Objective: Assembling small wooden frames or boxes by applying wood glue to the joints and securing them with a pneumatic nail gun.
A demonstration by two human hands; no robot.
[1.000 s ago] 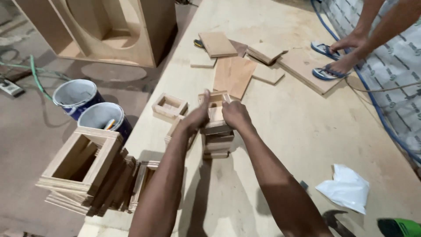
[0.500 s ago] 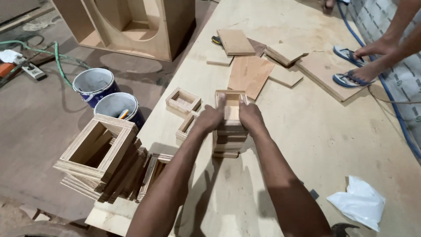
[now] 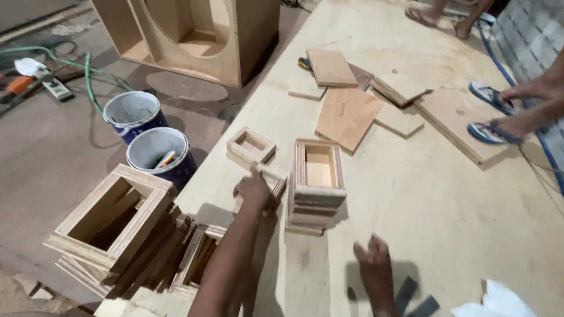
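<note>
Head view: tool (image 3: 165, 159) inside bucket (image 3: 154, 154)

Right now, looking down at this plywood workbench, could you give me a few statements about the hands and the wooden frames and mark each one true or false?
1. The left hand touches wooden pieces beside the tall stack of rectangular wooden frames. True.
2. The right hand grips the top of that stack. False: it hovers open above the pale plywood workbench, apart from the stack.
3. Two white-and-blue buckets stand on the floor left of the bench. True.
4. The small square wooden frame sits on top of the tall stack. False: it lies on the bench to the stack's left.
</note>
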